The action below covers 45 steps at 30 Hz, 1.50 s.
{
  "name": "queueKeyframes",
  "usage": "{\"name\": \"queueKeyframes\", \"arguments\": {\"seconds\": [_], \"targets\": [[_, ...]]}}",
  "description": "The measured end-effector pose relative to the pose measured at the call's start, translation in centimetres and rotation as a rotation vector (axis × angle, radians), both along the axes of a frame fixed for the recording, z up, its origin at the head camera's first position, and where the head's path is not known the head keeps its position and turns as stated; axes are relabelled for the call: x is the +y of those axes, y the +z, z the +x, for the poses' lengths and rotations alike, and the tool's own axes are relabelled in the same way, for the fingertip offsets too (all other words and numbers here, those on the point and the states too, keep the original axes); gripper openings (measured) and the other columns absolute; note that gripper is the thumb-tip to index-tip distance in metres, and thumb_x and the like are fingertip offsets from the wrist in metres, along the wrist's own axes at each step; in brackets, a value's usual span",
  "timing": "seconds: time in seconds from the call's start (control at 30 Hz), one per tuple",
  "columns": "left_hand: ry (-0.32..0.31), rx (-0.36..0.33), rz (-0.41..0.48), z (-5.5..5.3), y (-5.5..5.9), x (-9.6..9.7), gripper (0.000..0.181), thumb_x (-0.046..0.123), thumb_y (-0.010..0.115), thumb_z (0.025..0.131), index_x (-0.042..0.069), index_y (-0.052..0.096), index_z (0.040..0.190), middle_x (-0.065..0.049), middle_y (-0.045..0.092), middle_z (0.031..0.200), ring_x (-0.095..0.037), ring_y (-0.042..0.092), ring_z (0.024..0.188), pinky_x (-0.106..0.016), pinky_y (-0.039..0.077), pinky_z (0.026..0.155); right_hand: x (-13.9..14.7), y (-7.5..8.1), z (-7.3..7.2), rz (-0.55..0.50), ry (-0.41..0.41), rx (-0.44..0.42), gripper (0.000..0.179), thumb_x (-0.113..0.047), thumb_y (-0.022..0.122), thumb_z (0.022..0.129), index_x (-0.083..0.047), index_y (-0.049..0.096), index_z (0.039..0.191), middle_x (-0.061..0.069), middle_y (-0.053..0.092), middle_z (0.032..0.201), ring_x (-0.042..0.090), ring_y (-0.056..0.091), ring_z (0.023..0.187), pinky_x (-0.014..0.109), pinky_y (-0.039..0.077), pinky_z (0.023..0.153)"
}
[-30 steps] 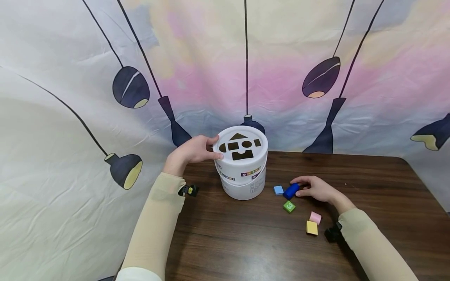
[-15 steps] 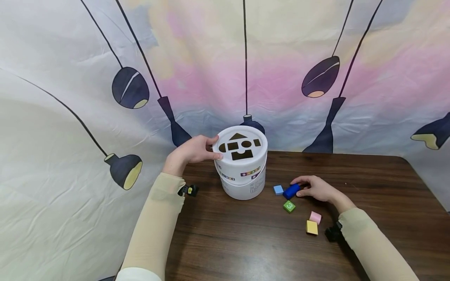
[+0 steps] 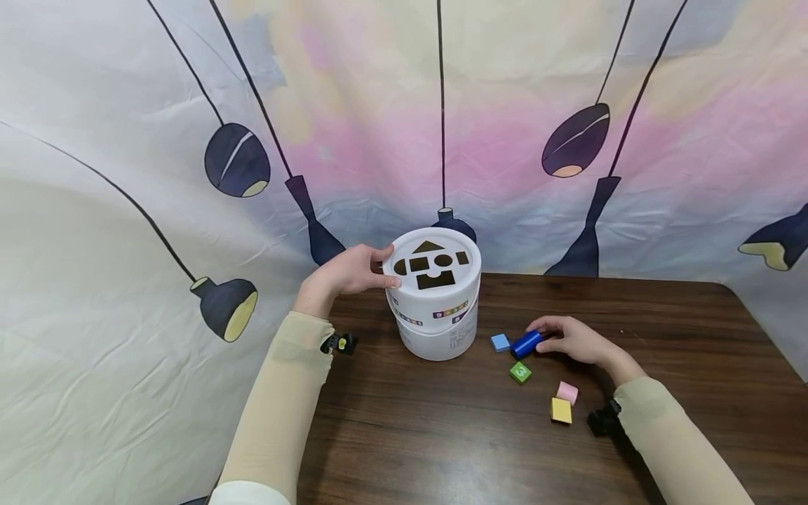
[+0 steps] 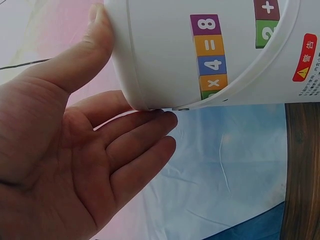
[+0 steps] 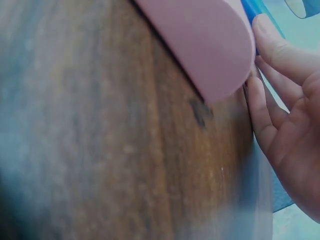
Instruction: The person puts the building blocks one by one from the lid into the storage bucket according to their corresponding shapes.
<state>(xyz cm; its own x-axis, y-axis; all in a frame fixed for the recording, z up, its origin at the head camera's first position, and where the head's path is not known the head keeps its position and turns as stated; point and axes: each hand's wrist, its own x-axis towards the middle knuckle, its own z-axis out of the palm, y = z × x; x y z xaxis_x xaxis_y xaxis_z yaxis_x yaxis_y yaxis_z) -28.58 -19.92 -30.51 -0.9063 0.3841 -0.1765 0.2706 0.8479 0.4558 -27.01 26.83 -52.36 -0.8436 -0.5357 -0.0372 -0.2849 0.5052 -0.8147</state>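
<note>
A white bucket (image 3: 435, 319) stands at the table's back, its lid (image 3: 457, 270) cut with several shaped holes. My left hand (image 3: 346, 270) holds the bucket by its upper edge, thumb and fingers spread around the lid's left side. In the left wrist view, the other fingers (image 4: 142, 155) lie nearly straight near the bucket's wall. My right hand (image 3: 576, 340) pinches a dark blue cylinder block (image 3: 525, 344) between thumb and fingers, low over the table. Beside the cylinder are a light blue square block (image 3: 500, 343) and a green block (image 3: 520, 372) marked 3.
Nearer the front lie a pink half-round block (image 3: 567, 393) and a yellow block (image 3: 560, 411), close to the right wrist camera (image 3: 604, 419). The brown wooden table (image 3: 442, 435) meets a painted cloth backdrop (image 3: 391, 140) behind the bucket.
My right hand has shifted slightly right with the blue cylinder, which has turned a little. My left hand and the bucket stay in place.
</note>
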Motion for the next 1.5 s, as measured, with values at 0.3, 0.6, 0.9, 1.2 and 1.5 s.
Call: {"name": "queueKeyframes", "arguments": {"seconds": [0.3, 0.6, 0.9, 1.2, 1.5], "targets": [[-0.003, 0.004, 0.0, -0.1, -0.1, -0.1, 0.086, 0.043, 0.081, 0.097, 0.015, 0.038, 0.166, -0.013, 0.043, 0.166, -0.033, 0.041, 0.153, -0.05, 0.04, 0.121, 0.5, 0.5, 0.7, -0.103, -0.043, -0.061, 0.039, -0.019, 0.075, 0.103, -0.002, 0.068, 0.138, 0.016, 0.07, 0.127, 0.023, 0.067, 0.114, 0.027, 0.058, 0.09], [-0.012, 0.004, -0.002, 0.1, -0.3, 0.0, 0.086, 0.044, 0.081, 0.097, 0.014, 0.038, 0.166, -0.012, 0.044, 0.166, -0.032, 0.043, 0.152, -0.05, 0.041, 0.12, 0.4, 1.1, 2.0, -0.212, -0.136, -0.11, 0.051, -0.024, 0.074, 0.104, 0.002, 0.06, 0.146, 0.021, 0.066, 0.132, 0.017, 0.069, 0.11, 0.029, 0.06, 0.09], [0.005, 0.006, 0.006, -0.1, -0.3, 0.1, 0.085, 0.044, 0.081, 0.097, 0.016, 0.039, 0.165, -0.012, 0.045, 0.165, -0.031, 0.043, 0.152, -0.049, 0.042, 0.118, -0.8, 3.2, 2.6, -0.362, -0.232, -0.077, 0.051, -0.021, 0.074, 0.104, 0.0, 0.057, 0.147, 0.017, 0.062, 0.136, 0.006, 0.07, 0.112, 0.025, 0.059, 0.091], [-0.001, 0.003, -0.008, -0.2, -0.1, 0.1, 0.086, 0.045, 0.081, 0.097, 0.016, 0.038, 0.166, -0.014, 0.045, 0.165, -0.033, 0.042, 0.152, -0.05, 0.041, 0.119, -1.6, 4.4, 2.6, -0.397, -0.312, -0.004, 0.047, -0.021, 0.078, 0.102, -0.002, 0.064, 0.142, 0.004, 0.068, 0.124, 0.007, 0.071, 0.106, 0.021, 0.057, 0.09], [-0.021, 0.028, -0.005, -0.2, -0.4, -0.3, 0.086, 0.045, 0.081, 0.096, 0.014, 0.039, 0.165, -0.013, 0.047, 0.163, -0.032, 0.046, 0.15, -0.048, 0.042, 0.119, -2.0, 5.0, 2.8, -0.403, -0.321, 0.018, 0.046, -0.019, 0.077, 0.102, -0.009, 0.064, 0.145, 0.001, 0.066, 0.124, 0.007, 0.07, 0.105, 0.021, 0.058, 0.088]]}}
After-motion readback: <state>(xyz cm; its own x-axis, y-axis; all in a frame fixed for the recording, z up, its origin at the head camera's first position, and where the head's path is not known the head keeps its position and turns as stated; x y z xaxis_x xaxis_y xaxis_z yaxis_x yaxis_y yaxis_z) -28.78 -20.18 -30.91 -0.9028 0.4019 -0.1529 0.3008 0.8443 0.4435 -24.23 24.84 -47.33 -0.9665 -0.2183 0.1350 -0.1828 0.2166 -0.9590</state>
